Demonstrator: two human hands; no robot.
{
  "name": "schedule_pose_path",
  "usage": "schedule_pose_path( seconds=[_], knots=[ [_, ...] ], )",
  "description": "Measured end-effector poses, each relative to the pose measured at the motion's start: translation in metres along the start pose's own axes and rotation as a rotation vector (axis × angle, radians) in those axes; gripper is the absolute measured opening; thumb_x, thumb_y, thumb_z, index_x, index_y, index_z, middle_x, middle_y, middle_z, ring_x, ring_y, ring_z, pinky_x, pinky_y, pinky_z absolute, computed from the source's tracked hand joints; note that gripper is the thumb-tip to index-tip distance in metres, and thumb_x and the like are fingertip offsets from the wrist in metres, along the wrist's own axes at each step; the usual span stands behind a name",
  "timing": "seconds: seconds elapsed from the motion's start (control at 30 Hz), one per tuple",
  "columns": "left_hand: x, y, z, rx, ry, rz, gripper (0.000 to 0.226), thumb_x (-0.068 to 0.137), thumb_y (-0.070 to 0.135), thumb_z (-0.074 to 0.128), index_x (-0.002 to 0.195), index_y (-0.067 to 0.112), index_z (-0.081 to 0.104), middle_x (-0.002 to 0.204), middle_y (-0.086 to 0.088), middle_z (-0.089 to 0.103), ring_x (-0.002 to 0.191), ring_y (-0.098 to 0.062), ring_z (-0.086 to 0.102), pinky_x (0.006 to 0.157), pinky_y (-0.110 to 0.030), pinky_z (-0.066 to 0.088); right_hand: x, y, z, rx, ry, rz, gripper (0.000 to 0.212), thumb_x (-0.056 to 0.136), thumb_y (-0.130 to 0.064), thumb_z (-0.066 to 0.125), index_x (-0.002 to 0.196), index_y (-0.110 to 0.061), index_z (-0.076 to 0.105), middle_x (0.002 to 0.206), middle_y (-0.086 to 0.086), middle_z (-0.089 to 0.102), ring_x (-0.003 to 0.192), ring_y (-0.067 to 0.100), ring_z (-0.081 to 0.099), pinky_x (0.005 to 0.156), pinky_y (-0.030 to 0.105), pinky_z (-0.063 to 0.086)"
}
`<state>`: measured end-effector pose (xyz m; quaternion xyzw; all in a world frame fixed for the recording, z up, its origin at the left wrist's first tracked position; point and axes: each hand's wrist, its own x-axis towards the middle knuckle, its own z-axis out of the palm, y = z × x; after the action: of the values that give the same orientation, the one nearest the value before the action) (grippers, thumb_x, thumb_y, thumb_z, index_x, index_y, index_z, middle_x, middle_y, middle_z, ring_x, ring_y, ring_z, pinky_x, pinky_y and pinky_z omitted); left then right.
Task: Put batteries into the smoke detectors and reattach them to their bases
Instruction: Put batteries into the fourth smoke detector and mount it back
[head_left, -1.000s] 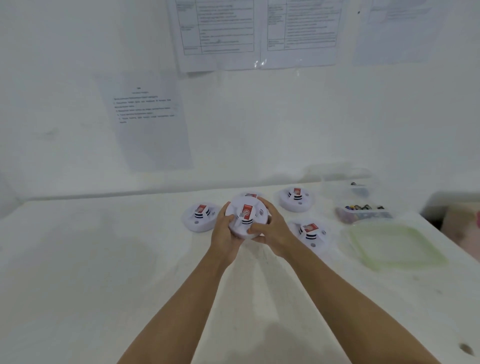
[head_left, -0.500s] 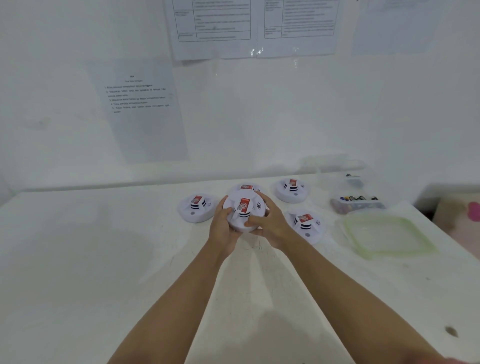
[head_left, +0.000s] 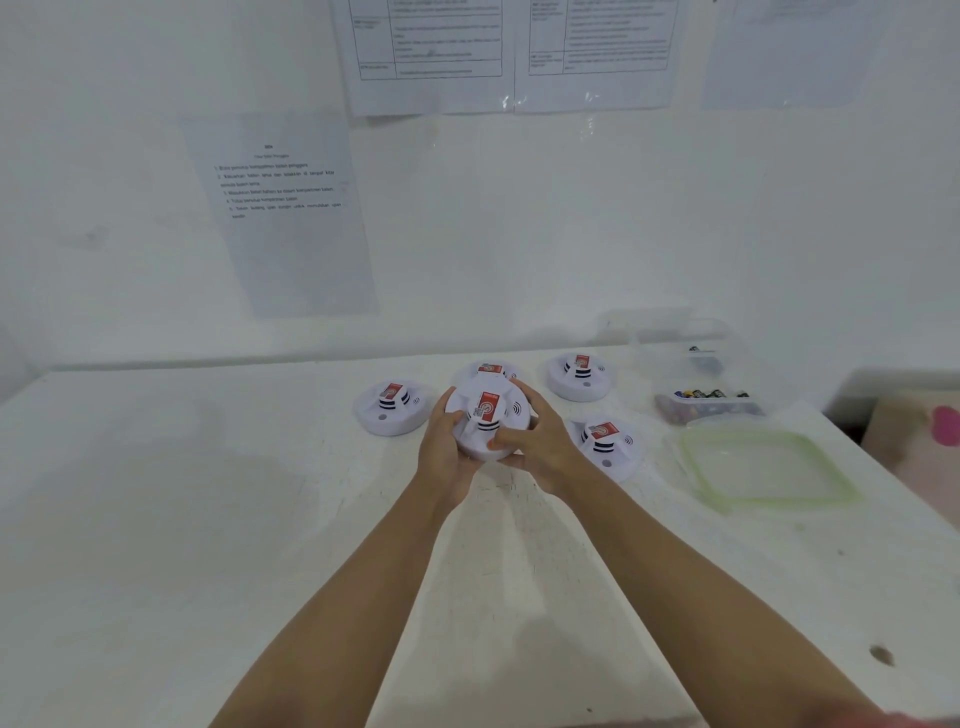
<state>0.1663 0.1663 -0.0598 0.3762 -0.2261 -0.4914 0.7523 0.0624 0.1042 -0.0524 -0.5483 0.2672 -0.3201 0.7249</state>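
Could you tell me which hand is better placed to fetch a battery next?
Probably the right hand: the battery tub sits to its right; the left hand can hold the detector alone.

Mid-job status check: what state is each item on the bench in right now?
held smoke detector: gripped by left hand and right hand, sticker up.
left smoke detector: resting on table, untouched.
rear smoke detector: on table, partly hidden by the held one.
far-right smoke detector: on table, untouched.
near-right smoke detector: on table, untouched.
battery container: open, batteries inside.
green-rimmed lid: off, flat on table.
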Motion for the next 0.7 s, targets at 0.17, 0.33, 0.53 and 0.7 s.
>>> schedule_pose_path(
  seconds=[0.17,0.33,0.53,0.7],
  knots=[
    [0.000,-0.002,-0.002,0.015,0.016,-0.003,0.036,0.098,0.019,0.037,0.131,0.011,0.049,0.120,-0.012,0.062,0.102,-0.026,0.063,0.074,-0.041,0.058,-0.002,0.001,-0.003,-0.020,-0.023,0.021,0.073,0.073,0.010,0.063,0.134,-0.027,0.044,0.127,0.002,0.058,0.111,0.020,0.057,0.068,0.032,0.058],
    [0.001,-0.005,-0.006,0.037,0.028,0.004,0.041,0.096,0.015,0.038,0.134,0.006,0.047,0.129,-0.019,0.056,0.110,-0.033,0.058,0.085,-0.042,0.053,-0.008,-0.009,-0.008,0.234,-0.042,0.214,0.024,0.095,-0.019,0.043,0.099,-0.027,0.065,0.089,-0.003,0.074,0.091,0.018,0.063,0.077,0.038,0.052],
    [0.001,-0.014,-0.014,0.063,0.064,-0.017,0.039,0.096,0.020,0.038,0.130,0.005,0.050,0.121,-0.016,0.061,0.103,-0.030,0.062,0.077,-0.038,0.056,-0.009,-0.002,-0.011,0.091,0.046,0.233,0.023,0.096,-0.027,0.042,0.107,-0.026,0.063,0.108,0.001,0.063,0.093,0.019,0.059,0.075,0.035,0.054],
    [0.004,-0.017,-0.019,0.094,0.111,-0.081,0.045,0.097,0.026,0.037,0.135,0.004,0.048,0.131,-0.019,0.056,0.117,-0.035,0.055,0.084,-0.040,0.053,-0.013,-0.001,-0.012,0.120,0.079,0.253,0.035,0.095,-0.017,0.039,0.124,-0.022,0.057,0.098,0.000,0.061,0.070,0.012,0.057,0.048,0.022,0.050]
  ],
)
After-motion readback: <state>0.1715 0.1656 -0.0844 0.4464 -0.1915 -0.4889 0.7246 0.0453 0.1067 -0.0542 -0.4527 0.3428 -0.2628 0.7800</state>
